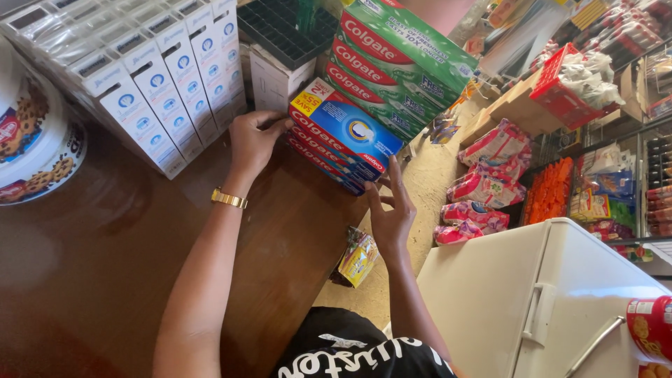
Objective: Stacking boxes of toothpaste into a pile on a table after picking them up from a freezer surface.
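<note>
Your stack of blue and red toothpaste boxes [343, 143] sits at the edge of the brown wooden counter [105, 266], its near end jutting slightly past the counter's rim. Directly behind it, touching, lies a taller stack of green and red toothpaste boxes [392, 66].

Your left hand [253, 140] presses against the far-left end of the blue stack, fingers curled over the end of the boxes and the wrist bent, with a gold watch band [229, 199] around it. The left forearm runs straight across the counter toward you. Your right hand [392, 210] is held open with fingers spread, its fingertips touching the near-right end of the same stack, the palm facing the boxes; it does not wrap around them. So the stack is braced between your two hands, neither closed in a full grasp.

To the left of your left hand, a row of white boxes with blue marks [161, 91] lies on the counter, and a round biscuit tub [35, 140] sits at the far left. A black plastic crate [287, 28] rests behind. On the floor below your right hand lies a small yellow packet [358, 257], and to the right stands a white cabinet [518, 294].
</note>
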